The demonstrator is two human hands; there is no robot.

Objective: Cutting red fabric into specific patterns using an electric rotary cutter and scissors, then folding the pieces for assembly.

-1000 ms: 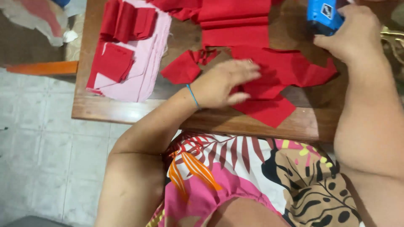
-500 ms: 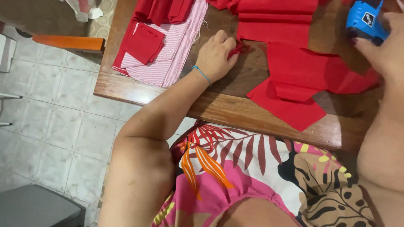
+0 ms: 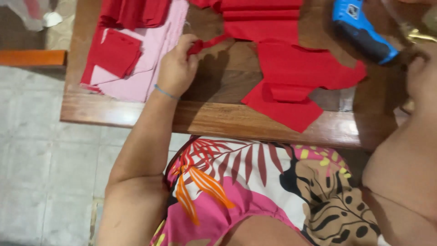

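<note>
The left hand [image 3: 176, 68] pinched the end of a narrow red fabric strip [image 3: 210, 43], which ran flat away from its fingertips across the wooden counter [image 3: 227, 120]. Just beyond the strip's far end lay larger red fabric pieces [image 3: 296, 73], flat and overlapping. A blue handheld tool [image 3: 362, 31] lay tilted close to the right hand [image 3: 421, 75], not held.

Bare wood strip of table [image 3: 227, 82] btwn pink cloth pile [image 3: 141, 68] & red cloth pieces [image 3: 291, 77]; passable.

Left hand [image 3: 176, 68] pinches a red fabric strip [image 3: 210, 43] on the wooden table [image 3: 218, 120].
</note>
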